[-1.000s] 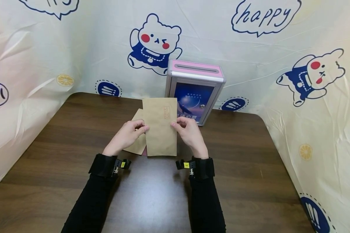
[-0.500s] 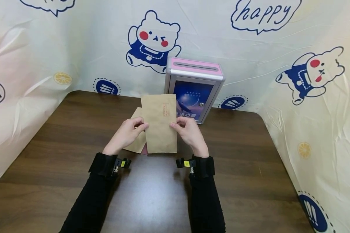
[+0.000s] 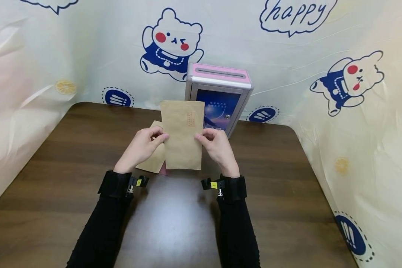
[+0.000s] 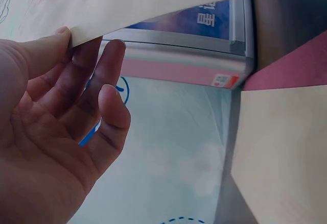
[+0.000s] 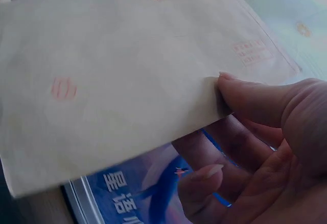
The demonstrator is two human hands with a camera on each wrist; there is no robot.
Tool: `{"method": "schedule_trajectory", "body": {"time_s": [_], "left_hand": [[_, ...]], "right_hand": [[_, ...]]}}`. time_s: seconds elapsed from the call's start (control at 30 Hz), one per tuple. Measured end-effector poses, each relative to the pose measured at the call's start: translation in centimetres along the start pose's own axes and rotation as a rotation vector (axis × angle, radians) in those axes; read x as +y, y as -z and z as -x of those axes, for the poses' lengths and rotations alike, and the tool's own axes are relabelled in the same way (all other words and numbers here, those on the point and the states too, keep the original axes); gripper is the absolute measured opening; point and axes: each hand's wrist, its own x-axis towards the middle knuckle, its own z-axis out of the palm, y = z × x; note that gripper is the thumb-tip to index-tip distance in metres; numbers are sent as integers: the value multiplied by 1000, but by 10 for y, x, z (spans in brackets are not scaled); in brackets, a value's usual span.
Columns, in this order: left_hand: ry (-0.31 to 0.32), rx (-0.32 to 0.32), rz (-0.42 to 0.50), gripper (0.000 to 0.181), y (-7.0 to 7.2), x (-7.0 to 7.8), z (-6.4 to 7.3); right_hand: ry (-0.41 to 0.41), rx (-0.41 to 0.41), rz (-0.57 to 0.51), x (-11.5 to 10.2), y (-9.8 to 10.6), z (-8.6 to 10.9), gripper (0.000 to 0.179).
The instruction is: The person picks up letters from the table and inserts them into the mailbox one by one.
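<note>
A brown paper envelope [image 3: 182, 145] with small red print is held up over the table by both hands, one at each long edge. My left hand [image 3: 143, 146] pinches its left edge between thumb and fingers; in the left wrist view the other fingers [image 4: 113, 112] curl loosely below. On the opposite edge my right hand [image 3: 218, 149] pinches, its thumb [image 5: 255, 99] flat on the front face. Behind and left of it, a second brown envelope [image 3: 152, 162] lies on the table, partly covered. A dark pink sheet or card [image 4: 294, 63] shows from under that one.
At the back stands a silver-framed box [image 3: 236, 115] with a pink top, a slot [image 3: 220, 73] in it and a blue picture front. The held envelope hides its lower left. A printed cloth [image 3: 120, 44] hangs around the wooden table [image 3: 271, 193].
The held envelope has risen slightly and its top tilts toward the box, both hands moving with it. The head view has shifted a little. The second envelope stays on the table.
</note>
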Motion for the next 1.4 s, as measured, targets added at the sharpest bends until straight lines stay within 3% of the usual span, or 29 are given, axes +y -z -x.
{"method": "schedule_trajectory", "body": {"time_s": [0.17,0.27,0.43,0.6,0.77,0.87,1.0,1.13,1.4], "left_hand": [[-77,6,-71,20,11,14,-16],[-129,6,-103,21,23,32,-32],[-218,-2,-80,23,52,77,-74],[-294,53,-119,26,76,118,-121],[-271,90,-169,31,89,145,-151],[-255,117,-172,32,92,152,-166],[-225,164,-154,30,93,154,-180],[-198,168,-137,30,93,151,-190],[-129,132,-137,29,91,141,-192]], "right_hand": [[13,18,67,-16,15,-8,17],[27,1,52,-36,35,-18,19],[65,23,-60,-79,78,-44,21],[78,98,-231,-117,117,-75,15],[112,174,-238,-140,140,-98,17],[105,236,-195,-147,143,-109,19],[50,310,-234,-153,134,-123,18],[13,380,-266,-155,125,-134,16],[-22,375,-272,-142,115,-143,17]]}}
